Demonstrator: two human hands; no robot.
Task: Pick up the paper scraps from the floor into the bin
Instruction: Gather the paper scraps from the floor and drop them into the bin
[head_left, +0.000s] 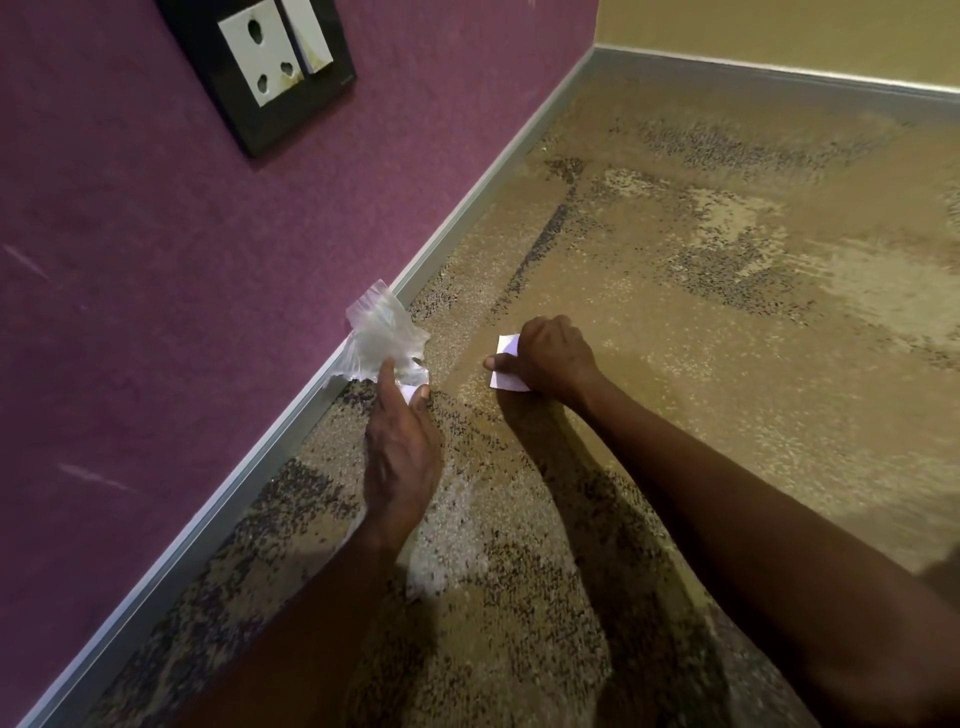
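Paper scraps are in both your hands' reach, low on the speckled carpet close to the purple wall. Your right hand is curled over a white paper scrap that lies flat on the carpet, thumb laid along its near edge and knuckles covering most of it. Your left hand pinches a smaller white scrap between thumb and forefinger, along with a crumpled clear plastic bag that stands up from the fingertips and touches the grey skirting board. That skirting runs along the wall just left of the left hand, so you have little room on that side. To the right and ahead, the carpet lies open up to the far corner, where a yellow wall meets the purple one. A black-framed wall socket sits high on the purple wall, well apart from both hands. Your forearms cast dark shadows across the carpet below them.
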